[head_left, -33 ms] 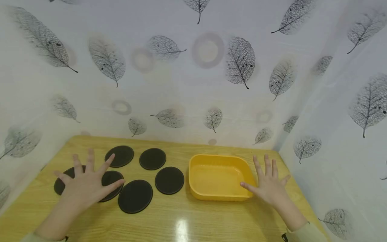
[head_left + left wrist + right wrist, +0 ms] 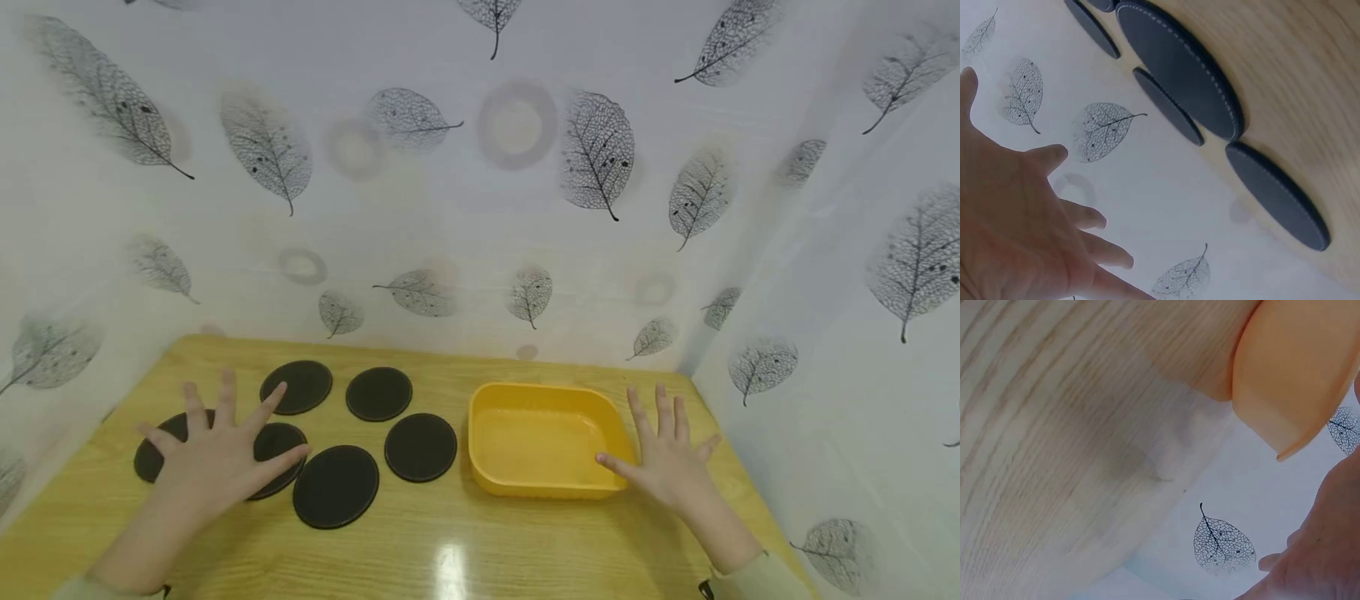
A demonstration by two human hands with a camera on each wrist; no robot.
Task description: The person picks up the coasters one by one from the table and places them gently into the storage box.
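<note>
the yellow tub [image 2: 543, 450] sits upright on the right half of the wooden table [image 2: 375, 558], its wide top facing up. looking down into it, i see smooth yellow floor and low walls with rounded corners, and a soft shine along the inside. my right hand [image 2: 670, 467] is at its right end, spread wide, fingers straight and fanned out, with the thumb pointing in across the tub's near right corner; i cannot tell from here whether the thumb touches the wall. in the right wrist view a corner of the tub stands near that hand

my left hand [image 2: 213, 467] is spread just as wide over on the left, fingers straight and thumb reaching inward. it covers parts of two black discs, one at the far left [image 2: 153, 454] and one under my thumb [image 2: 277, 450]. the left wrist view shows the palm apart from the discs, and pale stitching round their edges

four more discs lie flat on the wood, outside the tub: a back left disc [image 2: 297, 392], a back middle disc [image 2: 378, 394], a front disc [image 2: 336, 487] and a disc nearest the tub [image 2: 421, 447], just left of its wall. behind everything hangs a white cloth [image 2: 465, 183] printed with grey leaves
</note>
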